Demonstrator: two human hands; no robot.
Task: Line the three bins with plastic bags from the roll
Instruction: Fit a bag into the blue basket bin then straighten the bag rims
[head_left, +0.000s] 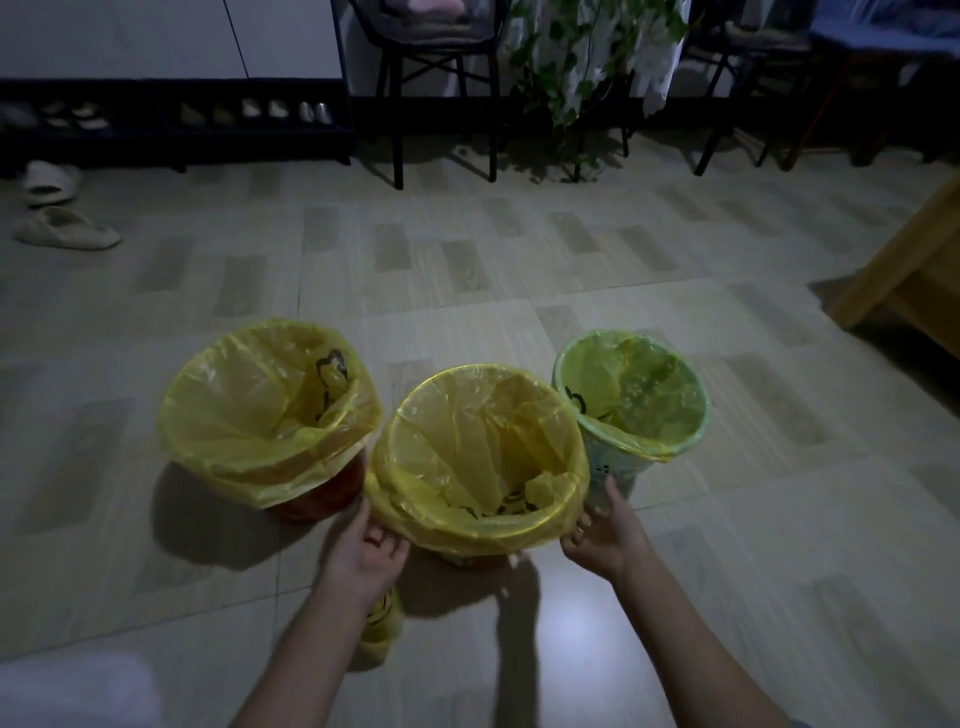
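Three bins stand in a row on the tiled floor, each with a yellow plastic bag folded over its rim. The red bin (317, 501) is on the left, the middle bin (467, 558) sits nearest me, almost wholly covered by its bag (483, 457), and the pale green bin (615, 473) is on the right. My left hand (366, 553) touches the lower left edge of the middle bag. My right hand (605, 535) touches its lower right edge, fingers curled at the plastic. The yellow bag roll (382, 626) lies on the floor under my left forearm.
A wooden furniture corner (904, 280) juts in at the right. Black chair legs (397, 124) and a leafy plant (576, 67) stand at the back. A shoe rack (171, 114) lines the far left wall, with slippers (62, 228) on the floor before it.
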